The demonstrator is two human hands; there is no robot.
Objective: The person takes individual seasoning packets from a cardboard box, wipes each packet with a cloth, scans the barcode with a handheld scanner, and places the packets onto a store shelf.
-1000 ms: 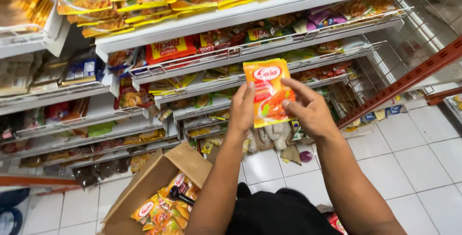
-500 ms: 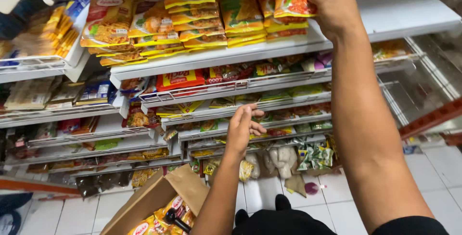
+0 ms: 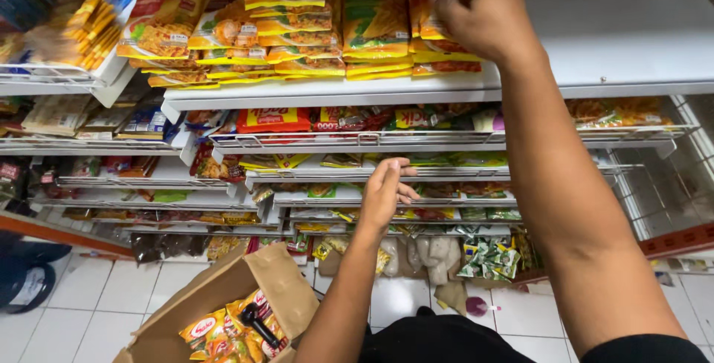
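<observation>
My right hand (image 3: pixel 482 17) is raised to the top white shelf (image 3: pixel 617 36) and presses on an orange seasoning packet (image 3: pixel 428 6) at the right end of a row of stacked packets. More yellow and orange packets (image 3: pixel 297 13) lie in piles to its left. My left hand (image 3: pixel 384 193) hangs lower, fingers loosely curled and holding nothing, in front of the wire shelf rails (image 3: pixel 357 177). An open cardboard box (image 3: pixel 223 300) with more orange packets inside (image 3: pixel 223 329) sits below near my left forearm.
Several tiers of wire-fronted shelves (image 3: pixel 446 140) hold small snack and spice packets. The right part of the top shelf is bare white. White floor tiles (image 3: pixel 74 311) lie below, with bagged goods (image 3: pixel 487 259) at the shelf foot. A dark shoe (image 3: pixel 30 281) shows at far left.
My right hand carried the orange packet from in front of me up onto the top shelf and now presses it into the stack. My left hand let go and dropped lower.
</observation>
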